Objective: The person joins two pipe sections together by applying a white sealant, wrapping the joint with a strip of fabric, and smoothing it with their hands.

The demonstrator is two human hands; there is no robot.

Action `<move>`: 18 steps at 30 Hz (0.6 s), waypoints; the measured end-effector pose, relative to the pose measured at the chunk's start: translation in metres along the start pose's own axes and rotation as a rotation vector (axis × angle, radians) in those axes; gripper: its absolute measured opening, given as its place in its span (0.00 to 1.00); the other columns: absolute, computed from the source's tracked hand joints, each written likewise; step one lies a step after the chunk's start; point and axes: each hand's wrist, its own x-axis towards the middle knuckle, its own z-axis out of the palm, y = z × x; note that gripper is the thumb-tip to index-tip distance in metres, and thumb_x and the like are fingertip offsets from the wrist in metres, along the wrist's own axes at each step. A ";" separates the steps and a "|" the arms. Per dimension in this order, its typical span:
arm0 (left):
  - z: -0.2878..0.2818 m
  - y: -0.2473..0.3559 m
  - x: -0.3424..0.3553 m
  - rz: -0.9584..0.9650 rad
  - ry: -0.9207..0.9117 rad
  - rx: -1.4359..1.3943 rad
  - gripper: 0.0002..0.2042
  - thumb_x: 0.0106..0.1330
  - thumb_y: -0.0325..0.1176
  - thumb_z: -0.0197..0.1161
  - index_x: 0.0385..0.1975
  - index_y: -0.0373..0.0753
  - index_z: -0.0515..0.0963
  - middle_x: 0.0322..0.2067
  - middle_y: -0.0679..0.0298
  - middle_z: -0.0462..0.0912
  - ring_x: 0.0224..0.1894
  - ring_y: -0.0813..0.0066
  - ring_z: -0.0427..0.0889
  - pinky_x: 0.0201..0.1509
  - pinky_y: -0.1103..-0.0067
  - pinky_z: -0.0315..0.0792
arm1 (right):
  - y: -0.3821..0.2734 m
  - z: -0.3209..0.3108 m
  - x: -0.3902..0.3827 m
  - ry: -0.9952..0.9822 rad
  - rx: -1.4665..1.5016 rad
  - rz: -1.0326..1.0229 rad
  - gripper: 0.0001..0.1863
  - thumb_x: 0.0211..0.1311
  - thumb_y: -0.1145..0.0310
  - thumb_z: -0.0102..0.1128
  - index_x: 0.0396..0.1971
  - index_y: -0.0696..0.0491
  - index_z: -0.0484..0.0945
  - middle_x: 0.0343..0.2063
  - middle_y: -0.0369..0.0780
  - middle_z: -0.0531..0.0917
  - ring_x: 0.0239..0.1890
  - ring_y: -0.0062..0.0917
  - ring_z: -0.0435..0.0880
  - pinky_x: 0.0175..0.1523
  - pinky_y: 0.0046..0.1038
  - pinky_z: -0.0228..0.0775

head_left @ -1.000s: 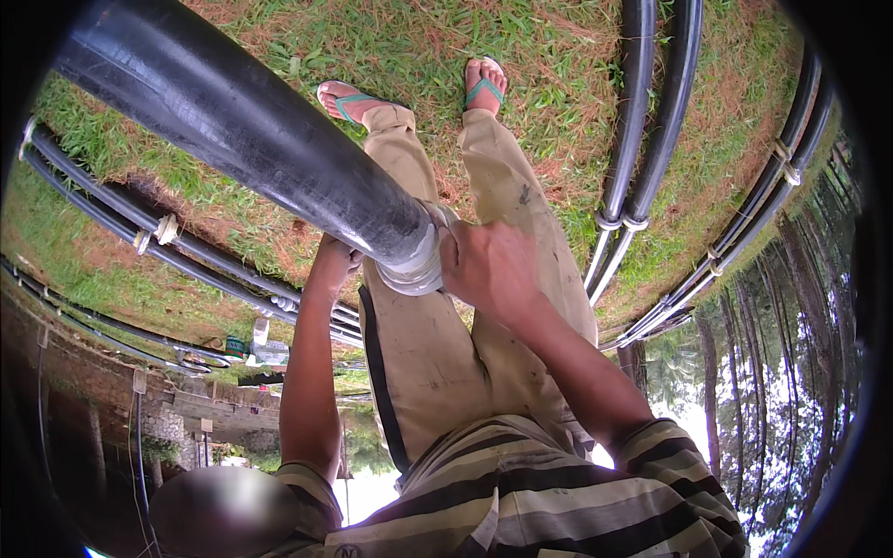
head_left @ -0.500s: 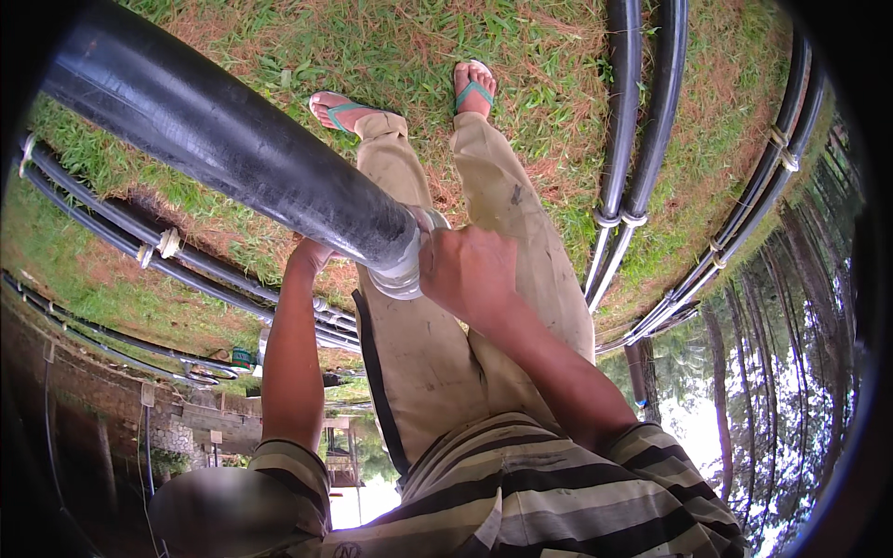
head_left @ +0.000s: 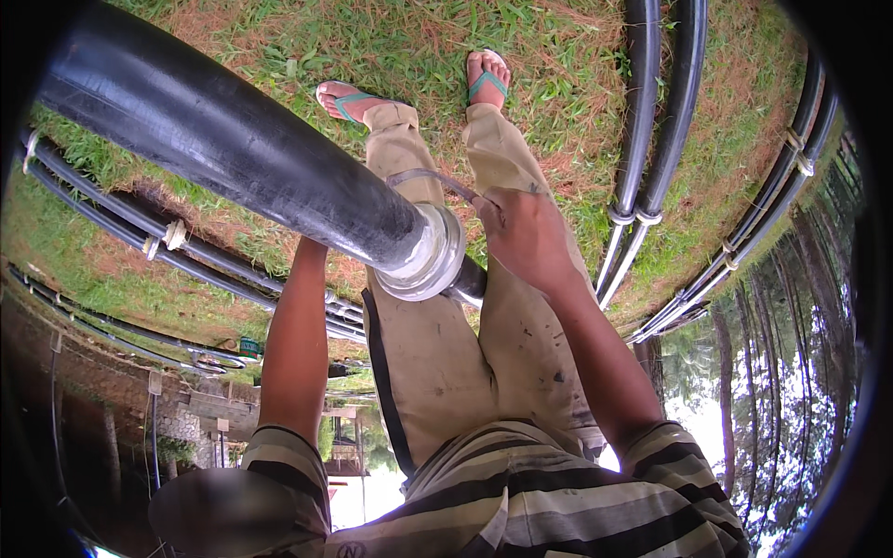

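Note:
A thick black pipe (head_left: 233, 149) slants from the upper left down to the front of my legs. Its lower end carries a whitish, translucent wrapped joint (head_left: 430, 256), and a thinner black pipe (head_left: 474, 282) shows just past it. My right hand (head_left: 528, 232) is to the right of the joint, closed on one end of a narrow grey-brown strip (head_left: 433, 174). The strip arches from behind the pipe to my fingers, apart from the wrapping. My left forearm (head_left: 296, 344) reaches up to the pipe's underside, where the pipe hides the hand and its fingers.
Paired black pipes (head_left: 642, 121) run along the grass at the right, with more pairs (head_left: 167, 232) at the left, joined by pale ties. My feet in green-strapped sandals (head_left: 487, 79) stand on grass (head_left: 549, 56). Trees (head_left: 791, 353) rise at the far right.
My right hand has moved off the joint to the right, drawing the strip out into an arch. The joint's wrapping and the thinner pipe are now uncovered. My left hand has slipped behind the pipe.

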 end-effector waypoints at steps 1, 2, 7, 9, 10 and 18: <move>0.003 0.000 0.002 -0.031 -0.029 0.012 0.23 0.75 0.47 0.58 0.59 0.35 0.73 0.49 0.61 0.81 0.51 0.73 0.81 0.58 0.74 0.74 | 0.000 0.001 0.001 0.002 0.028 -0.001 0.14 0.68 0.60 0.59 0.30 0.55 0.82 0.22 0.53 0.81 0.29 0.52 0.82 0.36 0.49 0.72; 0.007 -0.002 0.002 -0.065 -0.061 0.027 0.23 0.76 0.48 0.57 0.58 0.35 0.74 0.48 0.60 0.81 0.50 0.73 0.81 0.57 0.74 0.74 | 0.001 0.002 0.003 0.004 0.055 -0.002 0.14 0.68 0.60 0.59 0.31 0.55 0.83 0.23 0.53 0.81 0.30 0.52 0.82 0.38 0.50 0.72; 0.032 -0.002 0.008 -0.244 -0.243 0.150 0.24 0.77 0.52 0.55 0.53 0.32 0.79 0.42 0.60 0.84 0.47 0.74 0.82 0.54 0.75 0.75 | 0.027 0.028 0.011 0.103 -0.040 0.150 0.13 0.70 0.61 0.58 0.36 0.55 0.85 0.22 0.53 0.81 0.28 0.52 0.82 0.36 0.47 0.72; 0.058 0.013 0.006 -0.226 -0.273 0.194 0.29 0.78 0.57 0.51 0.45 0.30 0.82 0.36 0.60 0.84 0.44 0.75 0.82 0.50 0.75 0.75 | 0.048 0.036 0.020 0.201 -0.004 0.175 0.13 0.70 0.61 0.57 0.37 0.55 0.86 0.20 0.52 0.80 0.25 0.50 0.82 0.35 0.45 0.72; 0.076 0.024 0.001 -0.227 -0.276 0.197 0.29 0.78 0.57 0.51 0.45 0.30 0.82 0.36 0.60 0.84 0.44 0.75 0.82 0.50 0.75 0.75 | 0.056 0.038 0.024 0.210 0.106 0.208 0.14 0.71 0.62 0.56 0.37 0.55 0.86 0.18 0.50 0.79 0.23 0.44 0.81 0.33 0.41 0.72; 0.118 0.061 -0.016 -0.350 -0.467 0.129 0.34 0.78 0.59 0.47 0.39 0.27 0.83 0.37 0.55 0.84 0.45 0.67 0.81 0.56 0.71 0.71 | 0.100 0.049 0.029 0.179 0.352 0.275 0.16 0.70 0.60 0.57 0.33 0.56 0.86 0.21 0.54 0.80 0.26 0.49 0.82 0.36 0.44 0.72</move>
